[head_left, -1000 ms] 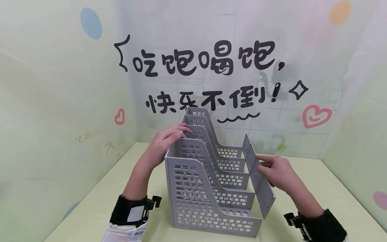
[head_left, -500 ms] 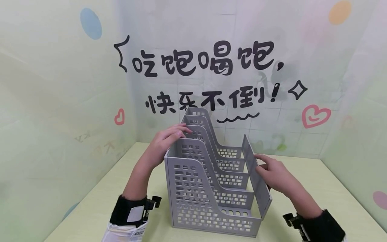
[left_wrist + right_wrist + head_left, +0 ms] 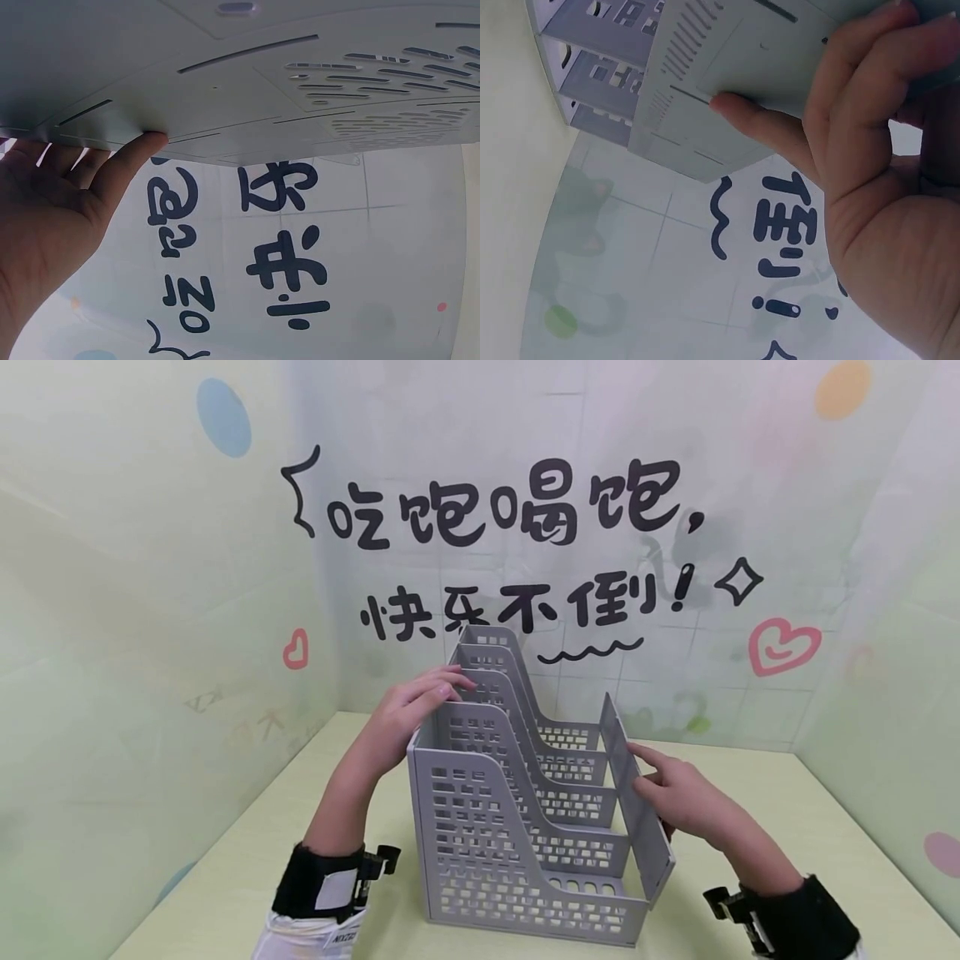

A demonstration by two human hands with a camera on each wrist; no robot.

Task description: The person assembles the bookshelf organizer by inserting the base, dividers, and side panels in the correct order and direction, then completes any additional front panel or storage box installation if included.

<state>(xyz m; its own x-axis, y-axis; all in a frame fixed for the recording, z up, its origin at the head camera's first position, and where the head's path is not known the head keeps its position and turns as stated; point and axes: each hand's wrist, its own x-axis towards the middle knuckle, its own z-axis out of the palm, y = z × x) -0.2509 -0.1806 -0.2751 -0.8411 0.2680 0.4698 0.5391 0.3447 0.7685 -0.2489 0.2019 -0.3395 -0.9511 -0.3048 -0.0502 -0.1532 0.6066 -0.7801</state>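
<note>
A grey plastic file organizer (image 3: 517,877) with several upright dividers stands on the table. My left hand (image 3: 405,718) holds the top of its tall back panel (image 3: 225,97); in the left wrist view the thumb lies against the outer face and the other fingers go over the edge. At the low front, my right hand (image 3: 686,793) holds a narrow grey front panel (image 3: 645,827). In the right wrist view several of its fingers touch the panel's slotted outer face (image 3: 735,52). The panel stands against the divider ends, its near end slightly out of line with the near side wall.
The pale table (image 3: 757,802) extends around the organizer. Behind it is a wall covering (image 3: 480,435) with black lettering and pink hearts. Similar coverings flank the table on both sides.
The front panel has shifted a little left, closer to the divider ends, and the right hand has gone with it. Little has moved in the last half second. The left hand stays put.
</note>
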